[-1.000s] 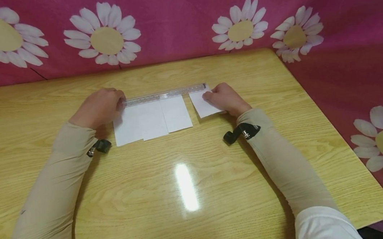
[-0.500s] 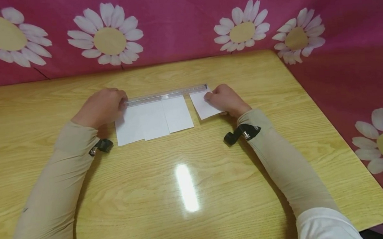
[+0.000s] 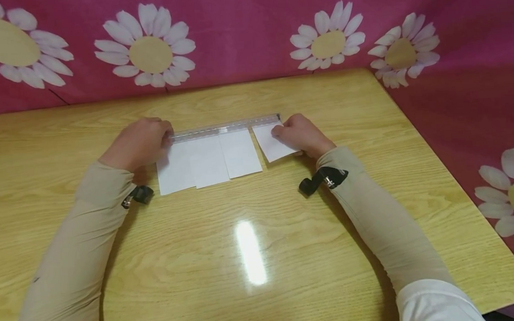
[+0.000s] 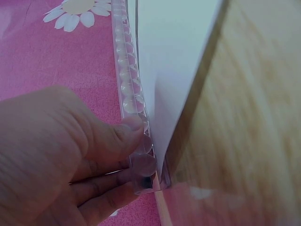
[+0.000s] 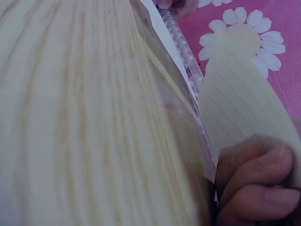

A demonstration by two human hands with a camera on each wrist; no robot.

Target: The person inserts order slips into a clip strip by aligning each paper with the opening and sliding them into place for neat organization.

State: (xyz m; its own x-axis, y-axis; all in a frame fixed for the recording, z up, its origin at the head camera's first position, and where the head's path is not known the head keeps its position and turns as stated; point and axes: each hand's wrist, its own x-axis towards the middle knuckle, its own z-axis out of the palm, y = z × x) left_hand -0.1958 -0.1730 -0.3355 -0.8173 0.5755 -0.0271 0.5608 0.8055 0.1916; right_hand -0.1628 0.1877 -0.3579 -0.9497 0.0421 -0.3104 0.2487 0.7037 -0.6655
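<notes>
A clear plastic ticket rail [image 3: 194,133], with a row of round clear balls inside as the left wrist view shows, lies across the middle of the table. My left hand [image 3: 138,143] pinches its left end between thumb and fingers. Three overlapping white paper slips [image 3: 206,158] extend from the rail toward me. In my right hand [image 3: 301,135] is another paper slip [image 3: 271,143], thumb on top, its upper edge at the rail's right end. The right wrist view shows the lined underside of this paper slip [image 5: 240,99], with curled fingers under it.
The wood-grain table [image 3: 192,261] carries a bright light reflection near its middle. A pink cloth [image 3: 241,30] with daisies hangs behind it and along the right side. Black wrist mounts [image 3: 323,179] stick out from both sleeves, low over the tabletop.
My right hand has slid its paper slip slightly left along the rail, so the gap to the neighbouring slip is narrower. My left hand keeps its pinch; the whole view has shifted a little.
</notes>
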